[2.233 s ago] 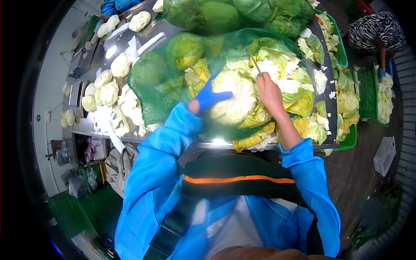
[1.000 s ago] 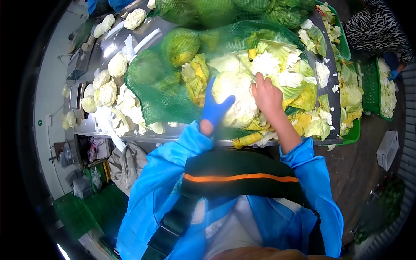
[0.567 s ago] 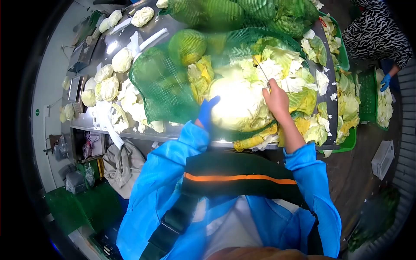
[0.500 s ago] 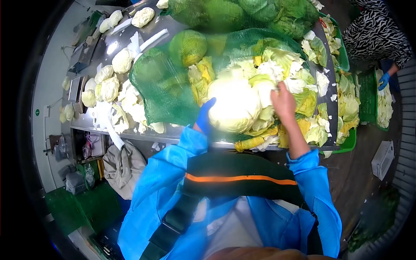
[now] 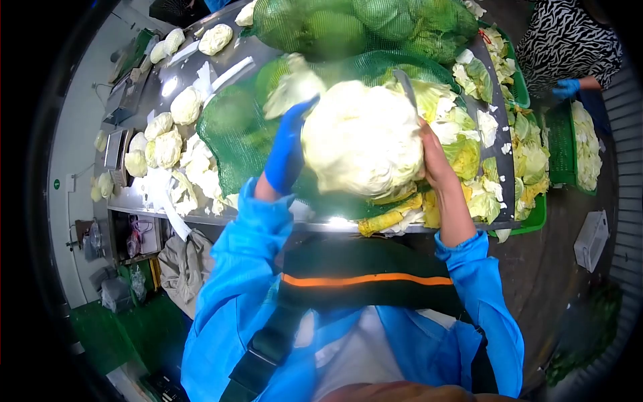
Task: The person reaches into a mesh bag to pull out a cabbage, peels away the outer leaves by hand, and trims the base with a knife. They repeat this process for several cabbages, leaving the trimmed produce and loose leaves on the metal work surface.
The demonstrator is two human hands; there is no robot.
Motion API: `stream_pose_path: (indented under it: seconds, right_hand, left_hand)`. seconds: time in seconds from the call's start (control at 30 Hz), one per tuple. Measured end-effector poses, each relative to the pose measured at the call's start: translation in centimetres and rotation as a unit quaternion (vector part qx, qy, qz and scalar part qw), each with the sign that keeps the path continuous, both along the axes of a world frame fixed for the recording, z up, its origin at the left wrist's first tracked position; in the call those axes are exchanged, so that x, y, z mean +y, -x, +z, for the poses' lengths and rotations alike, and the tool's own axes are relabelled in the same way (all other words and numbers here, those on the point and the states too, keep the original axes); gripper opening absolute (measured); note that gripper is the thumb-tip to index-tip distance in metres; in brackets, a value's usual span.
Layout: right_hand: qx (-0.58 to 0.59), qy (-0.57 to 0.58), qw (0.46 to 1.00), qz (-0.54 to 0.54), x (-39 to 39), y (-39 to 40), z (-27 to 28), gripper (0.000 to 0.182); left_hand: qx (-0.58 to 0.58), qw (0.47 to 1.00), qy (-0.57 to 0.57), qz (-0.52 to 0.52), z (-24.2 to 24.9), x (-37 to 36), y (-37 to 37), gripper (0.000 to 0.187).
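Observation:
A large pale cabbage (image 5: 362, 141) is held up over the table's near part, between both hands. My left hand (image 5: 287, 144), in a blue glove, supports its left side, with the fingers stretched upward along it. At the cabbage's right edge is my bare right hand (image 5: 435, 154), its fingers wrapped round a knife whose blade (image 5: 404, 87) points up and away beside the cabbage. A loose pale leaf (image 5: 295, 87), blurred, is just beyond my left hand. Behind lies a green net bag (image 5: 234, 134) with cabbages inside.
Another full net bag (image 5: 335, 27) lies at the far edge. Trimmed cabbages (image 5: 167, 147) sit at left, near a scale (image 5: 115, 151). Yellow leaves (image 5: 465, 157) cover the right side. Green crates (image 5: 561, 144) stand beyond, where another person's blue-gloved hand (image 5: 566, 88) shows.
The cabbage has been lifted and turned, showing a paler, leafier side. Both hands have moved up with it. A knife blade now shows by my right hand, and the other person's hand has moved left.

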State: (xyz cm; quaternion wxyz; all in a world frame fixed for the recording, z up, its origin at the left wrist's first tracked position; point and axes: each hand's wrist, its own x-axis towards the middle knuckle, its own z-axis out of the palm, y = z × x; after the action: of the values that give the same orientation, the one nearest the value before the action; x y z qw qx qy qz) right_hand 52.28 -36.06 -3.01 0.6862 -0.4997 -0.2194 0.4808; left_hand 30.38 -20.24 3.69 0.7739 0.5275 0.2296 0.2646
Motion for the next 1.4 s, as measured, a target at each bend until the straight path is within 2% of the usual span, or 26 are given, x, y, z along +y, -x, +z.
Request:
stream_pose_path:
  seconds: [0.03,0.07,0.13,0.2,0.23,0.33,0.43,0.53,0.63,0.73,0.77,0.87,0.9,0.97,1.07,1.13,1.17,1.23,1.3,1.4]
  right_hand:
    - [-0.095,0.033,0.995,0.001,0.5,-0.3,-1.3,0.047]
    - [-0.192,0.062,0.979,0.0,1.3,-0.8,-3.1,0.042]
    - [-0.353,0.134,0.926,0.015,1.3,-0.9,-3.2,0.035]
    - [-0.475,0.218,0.851,0.051,0.3,0.3,-1.1,0.029]
    - [-0.567,0.199,0.799,-0.012,-0.6,1.1,-1.4,0.025]
    - [-0.631,0.249,0.734,0.028,-4.0,3.2,0.5,0.023]
    - [-0.701,0.282,0.653,0.061,-6.2,5.1,-1.1,0.022]
    - [-0.658,0.363,0.657,0.063,-5.8,4.7,-2.1,0.021]
    - [-0.417,0.313,0.853,-0.02,-5.2,2.1,-6.2,0.026]
    - [-0.39,0.266,0.879,-0.06,-4.0,0.1,-3.0,0.034]
    - [-0.374,0.34,0.863,0.009,-3.1,0.3,-0.2,0.037]
    - [-0.596,0.26,0.76,-0.001,-1.1,2.4,0.1,0.038]
    - [-0.611,0.291,0.735,0.032,-0.2,2.2,-0.2,0.036]
    - [-0.625,0.267,0.733,0.001,1.1,0.9,-2.7,0.034]
    - [-0.618,0.286,0.732,-0.028,1.7,-0.6,-3.8,0.026]
    - [-0.603,0.308,0.733,-0.067,1.1,-1.6,-4.7,0.018]
    - [-0.567,0.356,0.739,-0.074,0.5,-2.4,-5.3,0.018]
    - [-0.562,0.384,0.731,-0.046,-0.7,-3.0,-5.0,0.019]
    - [-0.567,0.386,0.728,-0.015,-1.6,-2.3,-4.0,0.021]
    - [-0.543,0.397,0.74,0.016,-1.6,-1.5,-1.4,0.024]
  left_hand:
    - [-0.067,0.994,0.088,-0.01,-2.6,-0.3,0.3,0.066]
    - [-0.063,0.993,-0.033,-0.093,-3.2,-0.3,0.4,0.061]
    - [0.003,0.997,-0.062,-0.035,-7.1,-0.3,0.3,0.056]
    - [0.044,0.998,0.053,-0.003,-10.0,-1.6,0.2,0.052]
    - [0.062,0.992,0.106,0.01,-11.1,-1.8,0.0,0.05]
    - [0.035,0.969,0.239,0.06,-14.9,-2.3,0.1,0.046]
    - [0.061,0.965,0.245,0.073,-14.8,-2.5,-0.4,0.046]
    - [0.083,0.969,0.219,0.076,-14.7,-2.5,-0.8,0.051]
    - [0.082,0.975,0.189,0.08,-13.8,-3.2,-1.1,0.055]
    - [0.082,0.982,0.154,0.078,-13.3,-3.7,-0.9,0.057]
    - [0.081,0.984,0.142,0.072,-13.1,-3.7,-1.0,0.058]
    - [0.113,0.987,0.11,0.03,-10.0,-4.0,-1.5,0.066]
    - [0.122,0.99,0.049,0.044,-10.4,-4.1,-1.4,0.068]
    - [0.137,0.985,-0.075,0.072,-11.7,-4.6,-1.1,0.074]
    - [0.076,0.995,-0.018,0.065,-11.7,-5.8,-0.9,0.08]
    - [0.023,0.995,0.083,0.043,-12.7,-5.3,-0.3,0.073]
    - [-0.011,0.991,0.133,0.033,-13.0,-4.9,0.1,0.071]
    - [-0.063,0.97,0.234,0.03,-11.4,-5.4,0.3,0.062]
    - [-0.123,0.951,0.282,0.015,-10.4,-4.5,0.9,0.062]
    - [-0.112,0.966,0.221,0.074,-7.0,-3.4,0.1,0.064]
